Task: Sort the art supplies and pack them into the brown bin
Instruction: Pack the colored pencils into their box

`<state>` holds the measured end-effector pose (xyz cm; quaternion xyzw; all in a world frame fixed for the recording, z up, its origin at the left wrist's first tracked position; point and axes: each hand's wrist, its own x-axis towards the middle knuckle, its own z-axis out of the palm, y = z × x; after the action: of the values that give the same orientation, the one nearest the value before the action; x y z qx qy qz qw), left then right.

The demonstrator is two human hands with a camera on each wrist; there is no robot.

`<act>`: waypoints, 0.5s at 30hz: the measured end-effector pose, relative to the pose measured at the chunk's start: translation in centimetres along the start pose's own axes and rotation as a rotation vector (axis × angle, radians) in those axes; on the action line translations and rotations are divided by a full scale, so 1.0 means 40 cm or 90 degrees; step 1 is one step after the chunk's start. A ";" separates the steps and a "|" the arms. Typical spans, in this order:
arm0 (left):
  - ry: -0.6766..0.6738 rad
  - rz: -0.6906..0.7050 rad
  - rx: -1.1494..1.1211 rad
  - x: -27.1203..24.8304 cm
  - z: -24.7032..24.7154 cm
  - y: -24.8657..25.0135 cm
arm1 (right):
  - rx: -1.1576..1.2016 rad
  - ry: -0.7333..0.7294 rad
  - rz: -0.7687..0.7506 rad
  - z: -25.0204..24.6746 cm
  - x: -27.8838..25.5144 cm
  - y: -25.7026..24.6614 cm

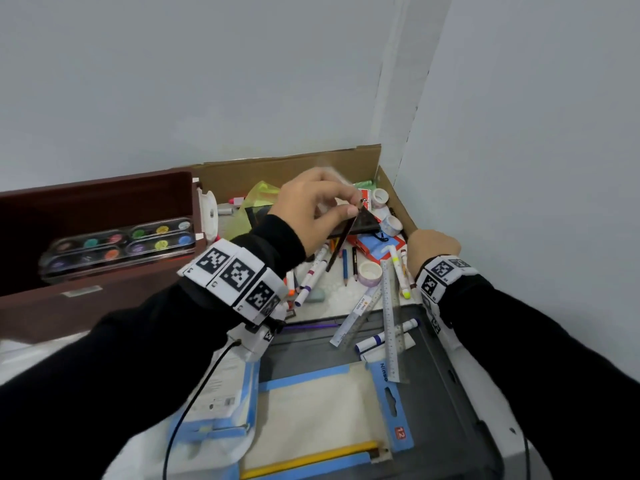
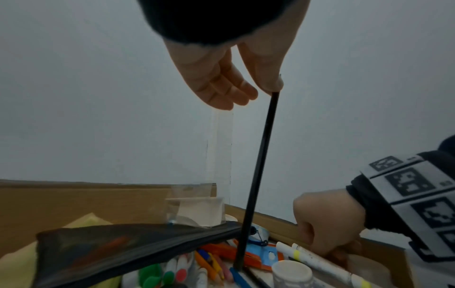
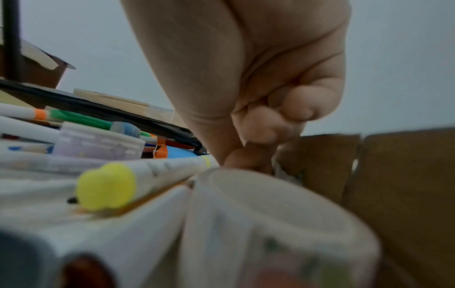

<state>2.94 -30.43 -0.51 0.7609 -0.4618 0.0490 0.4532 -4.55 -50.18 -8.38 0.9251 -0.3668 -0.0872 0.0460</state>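
Observation:
My left hand (image 1: pixel 356 207) is raised over the cardboard box (image 1: pixel 294 168) and pinches the top end of a thin dark stick (image 1: pixel 341 240), which hangs down to the loose markers. In the left wrist view the stick (image 2: pixel 258 165) runs from thumb and finger of this hand (image 2: pixel 270 89) to the pile, and a clear strip (image 2: pixel 219 146) hangs under the other fingers. My right hand (image 1: pixel 433 247) is down at the box's right wall, fingers curled. Its fingertips (image 3: pixel 246 155) sit behind a tape roll (image 3: pixel 283 214), so what they touch is hidden. The brown bin (image 1: pixel 86 306) stands at left and holds a paint palette (image 1: pixel 117 249).
The box holds markers, pencils, tape rolls (image 1: pixel 370 273), a black pouch (image 1: pixel 367 223) and a yellow-capped marker (image 1: pixel 398 271). Rulers (image 1: pixel 389 323) lie over the edge of a grey tray (image 1: pixel 450 393) nearest me, which carries blue-edged packs. Walls close in behind and to the right.

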 end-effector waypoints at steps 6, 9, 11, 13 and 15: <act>0.039 -0.031 -0.010 -0.066 -0.047 0.021 | 0.004 0.001 0.021 0.009 -0.003 0.005; 0.090 -0.056 -0.033 -0.100 -0.068 0.027 | -0.006 0.001 0.014 0.005 -0.004 0.000; 0.120 -0.071 -0.049 -0.123 -0.078 0.032 | -0.015 -0.001 0.013 0.001 -0.010 -0.002; 0.148 -0.079 -0.063 -0.147 -0.084 0.036 | -0.022 -0.004 0.007 -0.002 -0.021 0.002; 0.158 -0.095 -0.075 -0.172 -0.086 0.037 | -0.019 -0.006 -0.013 -0.006 -0.032 0.012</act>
<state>-0.87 -23.61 -0.93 0.7532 -0.3467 0.0820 0.5530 -5.75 -49.64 -7.91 0.9276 -0.3559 -0.0978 0.0568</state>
